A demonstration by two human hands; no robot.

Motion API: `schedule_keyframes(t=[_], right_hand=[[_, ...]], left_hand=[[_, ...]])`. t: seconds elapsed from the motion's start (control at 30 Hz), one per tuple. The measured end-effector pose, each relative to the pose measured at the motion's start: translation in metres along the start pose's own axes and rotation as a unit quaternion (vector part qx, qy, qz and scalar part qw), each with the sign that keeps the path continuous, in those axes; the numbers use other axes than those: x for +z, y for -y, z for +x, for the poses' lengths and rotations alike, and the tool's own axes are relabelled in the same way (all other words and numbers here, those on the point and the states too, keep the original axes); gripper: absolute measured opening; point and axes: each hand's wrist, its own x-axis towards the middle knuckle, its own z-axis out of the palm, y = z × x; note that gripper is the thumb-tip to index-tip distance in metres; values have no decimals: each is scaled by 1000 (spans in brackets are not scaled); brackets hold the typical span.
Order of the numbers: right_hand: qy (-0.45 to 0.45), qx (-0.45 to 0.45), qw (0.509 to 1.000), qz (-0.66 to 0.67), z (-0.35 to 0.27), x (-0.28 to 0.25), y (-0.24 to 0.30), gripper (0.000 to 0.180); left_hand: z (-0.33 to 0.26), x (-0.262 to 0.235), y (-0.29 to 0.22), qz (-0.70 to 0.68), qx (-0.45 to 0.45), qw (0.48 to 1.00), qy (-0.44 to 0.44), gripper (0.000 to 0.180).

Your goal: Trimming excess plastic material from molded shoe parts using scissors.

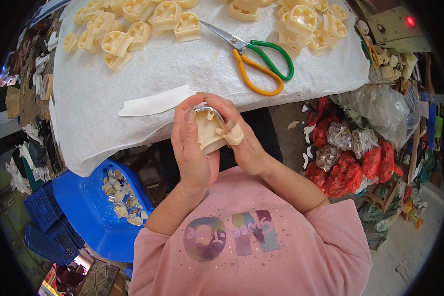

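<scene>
I see a cream plastic piece (209, 130), smooth and rounded, with a thin curved metal band (213, 111) on its top edge. It is held in the air between both hands, just before the edge of the surface (133, 74). My left hand (192, 148) grips it from the side with the thumb on its face; my right hand (241, 135), one finger wrapped in beige tape, closes on the other side. The back of the piece is hidden by the fingers. Behind, on the woven white cloth, lie more cream pieces (133, 24), scissors (256, 61) with green and orange handles, and a white strip (155, 102). Below left, a blue stool (84, 207) carries small metal parts (123, 200), hard to make out.
</scene>
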Motion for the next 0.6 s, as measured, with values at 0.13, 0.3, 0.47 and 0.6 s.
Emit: schedule_keyframes(t=[0.13,0.3,0.47,0.6], right_hand=[[19,37,996,83,-1,-4,-2,47],[-11,-76,993,-89,0,3,1,43],[-56,-106,986,-112,3,2,-3,36],[-13,-13,1000,-15,5,-11,0,38]], left_hand=[[0,0,-4,-103,-45,994,15,34],[-2,-1,5,-45,-21,999,8,31],[-2,3,11,-44,28,999,2,20],[1,-9,6,-145,-58,988,8,40]])
